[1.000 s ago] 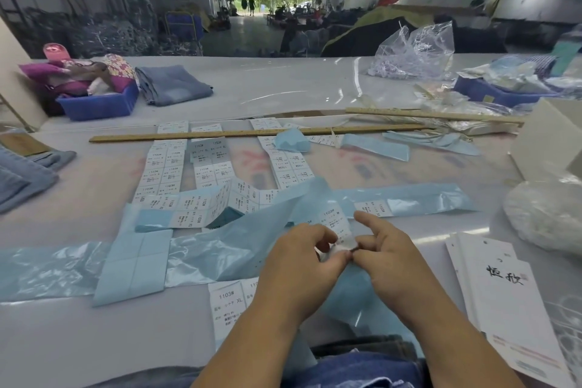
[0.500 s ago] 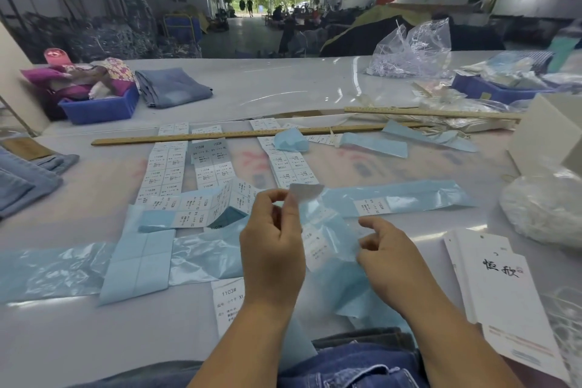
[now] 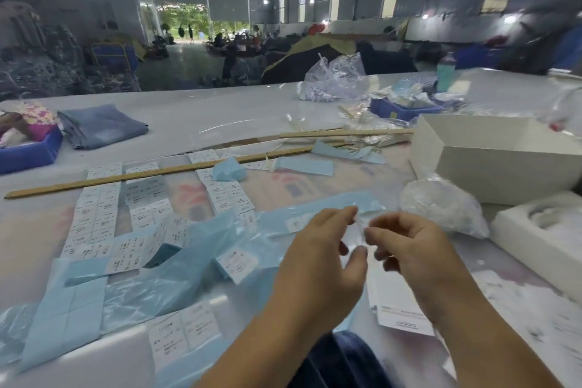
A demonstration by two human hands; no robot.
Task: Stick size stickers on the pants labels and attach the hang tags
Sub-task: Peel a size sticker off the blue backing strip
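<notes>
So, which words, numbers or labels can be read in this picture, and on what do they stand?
None can be read with certainty.
Size stickers: rows of dark print, too small and blurred.
Loose sticker on the blue backing film: print blurred.
White hang tag under the right hand: lines of print, unreadable.
Wooden ruler: markings too faint.

Place: a garment factory hall is showing itself, a large industrial shed.
Building: tall grey metal walls and a wide open roller doorway are standing far beyond the hands.
Work surface: a long white plastic-covered table is stretching ahead of the hands.
Goods: folded blue denim pants are lying far left of the hands.
Supplies: sheets of white printed size stickers are lying left of the hands; a white cardboard box is sitting to their right.
</notes>
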